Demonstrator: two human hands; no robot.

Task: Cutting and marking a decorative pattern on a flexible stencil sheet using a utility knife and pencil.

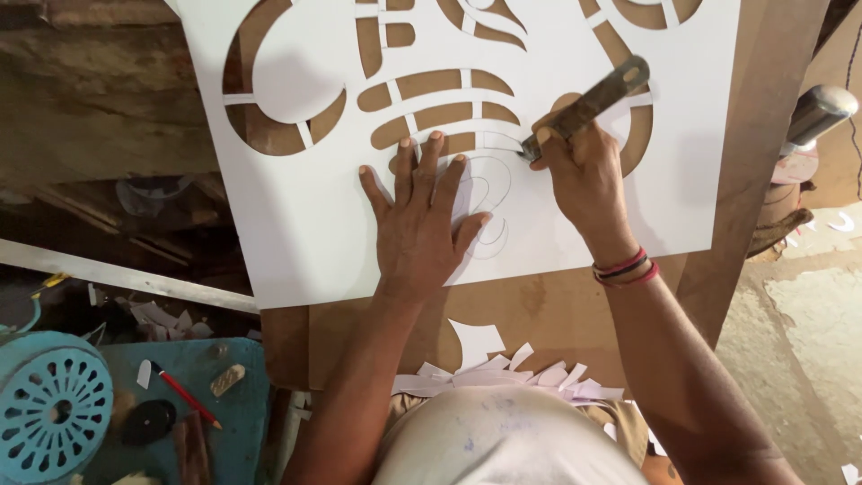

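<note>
Left hand: the left hand lay flat with its fingers spread wide on the white sheet; it gripped nothing and only pressed the sheet down near its lower edge.
Right hand: the right hand was closed around a cutting knife with a long worn handle; the tip touched the sheet just beside the left fingertips.
Sheet: a large white stencil with many cut-out shapes lay on a brown board, and pencil curves showed under the left hand.
Scraps: white paper cuttings lay at the near edge of the board.
Beside: a red pencil and a teal round grille sat lower left.
Risk: the blade worked very close to the left fingers, so I judged a slip could cut them; a sheet shifting under weak pressure could spoil the drawn line.
</note>
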